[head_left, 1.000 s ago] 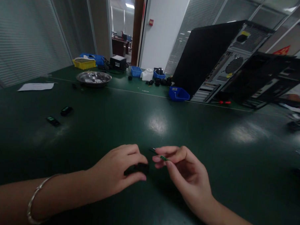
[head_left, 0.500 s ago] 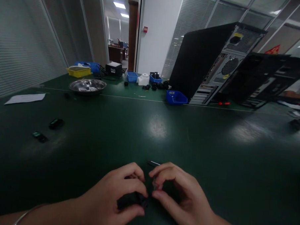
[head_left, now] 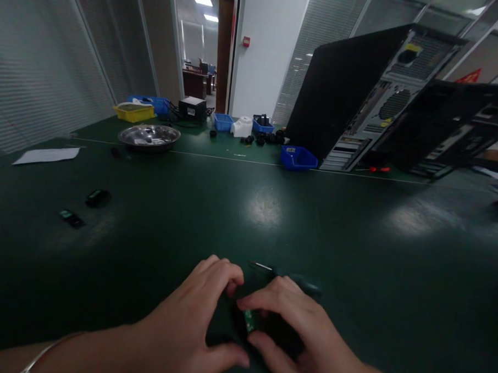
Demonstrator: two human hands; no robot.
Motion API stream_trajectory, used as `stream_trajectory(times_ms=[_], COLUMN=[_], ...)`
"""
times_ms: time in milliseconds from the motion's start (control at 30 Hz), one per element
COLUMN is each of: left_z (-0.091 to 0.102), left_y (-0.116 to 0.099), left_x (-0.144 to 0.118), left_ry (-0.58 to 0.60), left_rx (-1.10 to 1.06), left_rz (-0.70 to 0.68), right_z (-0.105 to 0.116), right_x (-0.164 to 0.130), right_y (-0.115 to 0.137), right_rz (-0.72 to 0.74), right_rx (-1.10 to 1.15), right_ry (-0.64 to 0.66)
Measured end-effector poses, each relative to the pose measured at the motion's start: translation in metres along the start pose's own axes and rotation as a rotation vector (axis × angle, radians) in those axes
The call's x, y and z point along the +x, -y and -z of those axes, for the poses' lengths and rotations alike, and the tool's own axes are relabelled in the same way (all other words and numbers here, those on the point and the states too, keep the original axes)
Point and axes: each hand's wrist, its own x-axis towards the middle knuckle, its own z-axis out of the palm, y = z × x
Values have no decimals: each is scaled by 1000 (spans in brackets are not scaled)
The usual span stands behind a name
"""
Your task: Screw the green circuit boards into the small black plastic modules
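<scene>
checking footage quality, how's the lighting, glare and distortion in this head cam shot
Head view: dim overall, so the left hand and right hand are soft and the small green part between them lacks detail; ceiling lights leave pale glare patches on the green table; wide-angle distortion tilts the computer tower and bends the wall lines at the edges.

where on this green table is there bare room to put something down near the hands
Bare mat spreads ahead of both hands up to the blue bin and computer case, and rightward. A smaller patch lies between the left hand and the two small black parts. It is crowded between the left hand and right hand, around the green chip, with a screwdriver just beyond.
</scene>
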Motion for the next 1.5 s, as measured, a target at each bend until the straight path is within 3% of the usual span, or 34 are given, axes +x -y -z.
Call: stream_trajectory(times_ms=[233,767,967,1500], left_z=[0,-3,-1,3], left_y=[-5,-2,-1,-5], left_x=[-1,-7,-7,-6], left_ry=[51,-94,-67,18], left_rx=[86,212,210,148], left_rz=[-23,-185,-208,-144], right_z=[-7,-7,-6,-3], right_x=[-2,-2,-1,0], right_y=[-3,3,5,5], right_rz=[-39,213,273,291], right_rx=[-49,-402,-471,-557], right_ry=[36,6,-42,-6])
